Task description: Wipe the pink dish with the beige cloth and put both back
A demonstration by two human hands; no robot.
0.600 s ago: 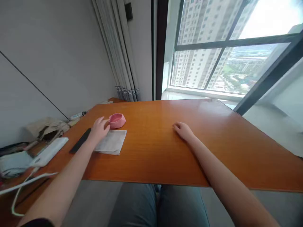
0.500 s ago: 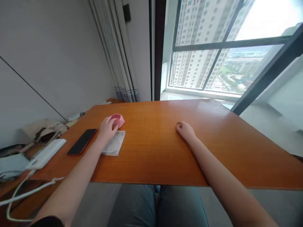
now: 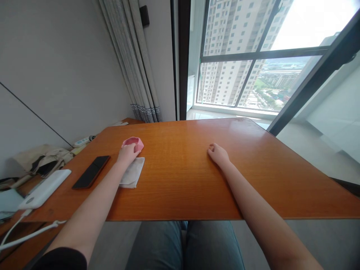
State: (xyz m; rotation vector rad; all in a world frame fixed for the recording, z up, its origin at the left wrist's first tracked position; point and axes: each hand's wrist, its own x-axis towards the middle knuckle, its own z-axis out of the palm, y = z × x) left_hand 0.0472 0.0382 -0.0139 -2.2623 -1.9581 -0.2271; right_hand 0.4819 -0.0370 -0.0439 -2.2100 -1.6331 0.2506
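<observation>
Toward the left of the desk (image 3: 174, 180), just beyond a folded cloth (image 3: 133, 174), the left hand (image 3: 127, 154) pinched the near rim of a pink bowl (image 3: 138, 144). Right hand (image 3: 219, 155) lay well apart, loosely curled.

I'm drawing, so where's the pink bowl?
In the head view, the pink bowl is on the left of the table, at the left hand, beyond the folded cloth.

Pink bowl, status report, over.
Left hand at pink bowl, grip unclear. Right hand loosely curled, well apart. Folded cloth on bowl's near side.
</observation>
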